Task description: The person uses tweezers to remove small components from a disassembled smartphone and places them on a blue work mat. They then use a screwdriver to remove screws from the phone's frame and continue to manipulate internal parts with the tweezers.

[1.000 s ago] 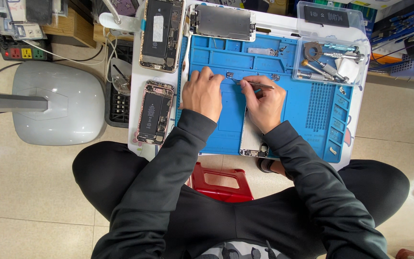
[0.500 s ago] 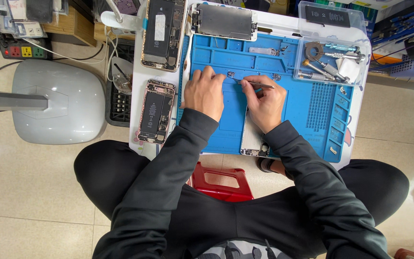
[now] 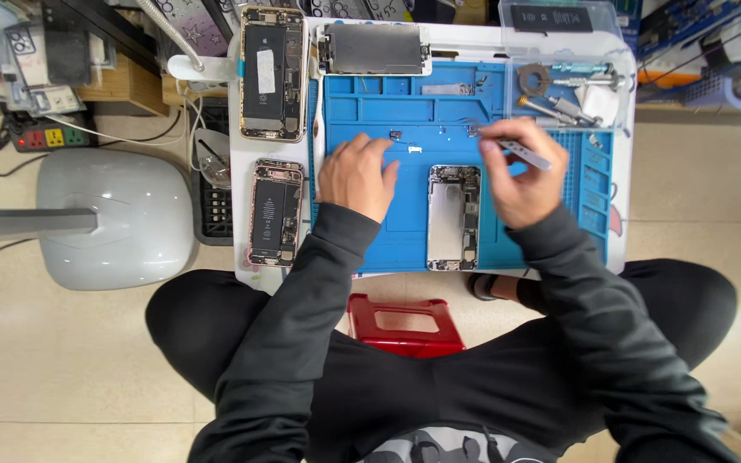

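A pair of tweezers [image 3: 521, 153] is pinched in the right hand [image 3: 521, 176], its tip held over small loose parts at the middle of the blue mat [image 3: 405, 231], while the left hand [image 3: 355, 176] is laid flat and loose on the mat, holding nothing. An opened phone shell [image 3: 454, 217] lies on the mat between the two hands, uncovered. Left of the mat two more opened phones [image 3: 274, 73] are laid, a detached screen [image 3: 374, 48] at its top edge, a clear tray of tools [image 3: 568, 86] at its upper right.
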